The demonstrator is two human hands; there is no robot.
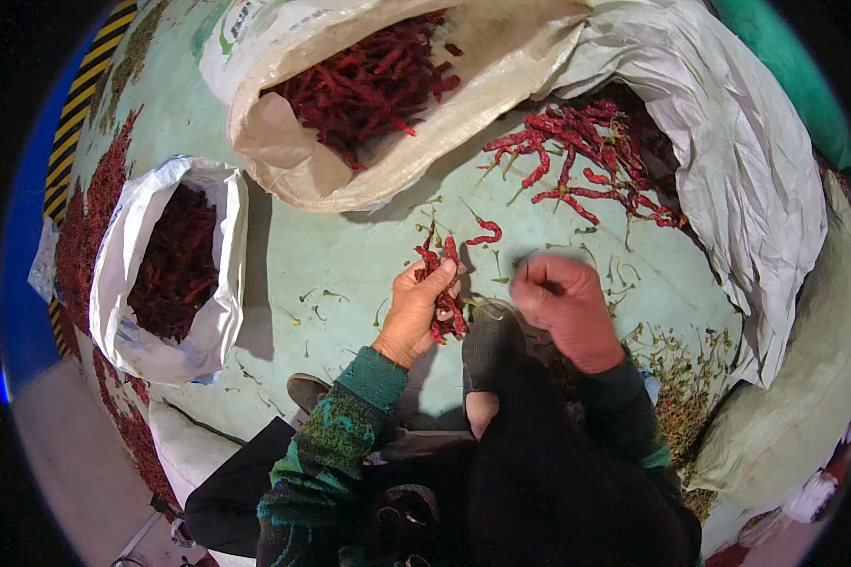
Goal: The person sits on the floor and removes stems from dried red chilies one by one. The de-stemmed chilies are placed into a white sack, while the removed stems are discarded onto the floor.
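Observation:
My left hand [411,306] is closed around a small bunch of dried red chili peppers [455,315], with the thumb across them. A thin pale stem sticks out of the bunch to the right. To the right of it, my right hand [571,308] is raised with curled fingers and blurred by motion. A thin dark bit shows at its fingertips, too blurred to identify. A single curved chili pepper [488,232] with its stem lies on the pale green floor [340,255] just beyond my hands. Loose green stems [497,266] are scattered around it.
Ahead stands a large open woven sack [397,181] of red chilies; a smaller white sack [230,305] of them is at left. At right, a chili pile [574,152] spills from under white sacking [723,142]. A stem heap [688,383] and a full sack [780,432] lie nearer.

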